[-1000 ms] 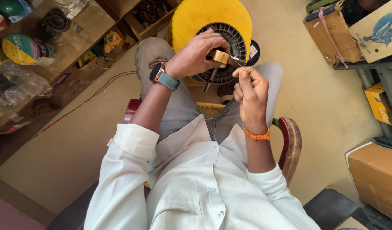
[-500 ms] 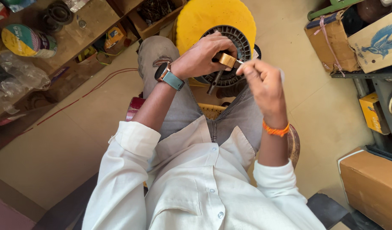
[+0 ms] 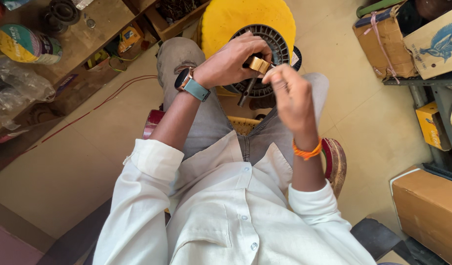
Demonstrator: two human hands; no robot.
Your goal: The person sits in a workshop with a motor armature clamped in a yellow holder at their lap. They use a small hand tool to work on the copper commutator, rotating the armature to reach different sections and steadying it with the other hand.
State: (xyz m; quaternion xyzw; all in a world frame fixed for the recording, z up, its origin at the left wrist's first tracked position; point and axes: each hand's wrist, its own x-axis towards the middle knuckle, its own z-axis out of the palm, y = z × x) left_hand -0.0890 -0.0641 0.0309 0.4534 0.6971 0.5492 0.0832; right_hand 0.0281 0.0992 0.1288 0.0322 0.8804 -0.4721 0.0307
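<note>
Small brass-coloured metal block point(image 3: 259, 64) on dark rod, upper centre, pinched in closed left hand point(image 3: 233, 61); right hand point(image 3: 291, 95) curled, contents hidden; likely rigid, light, smooth, best gripped by flat sides.

Wooden workbench point(image 3: 96, 22) upper left carries a round tin with a yellow-green-pink label point(image 3: 26, 44), a dark metal ring part point(image 3: 63, 11) and crumpled clear plastic bags point(image 3: 17, 86); a red wire point(image 3: 101, 104) trails across the pale tiled floor point(image 3: 64, 167) below it, near a small yellow packet point(image 3: 129, 38) lying in the bench's lower shelf. Right side: a metal rack point(image 3: 434, 88) holds a string-tied brown parcel point(image 3: 378, 44), a cardboard box printed with a blue bird point(image 3: 439, 41) and a small yellow box point(image 3: 432, 125), with a larger cardboard carton point(image 3: 429, 211) on the floor just beside the rack. Red-rimmed woven stool point(image 3: 334, 164) sits under the seated person.
</note>
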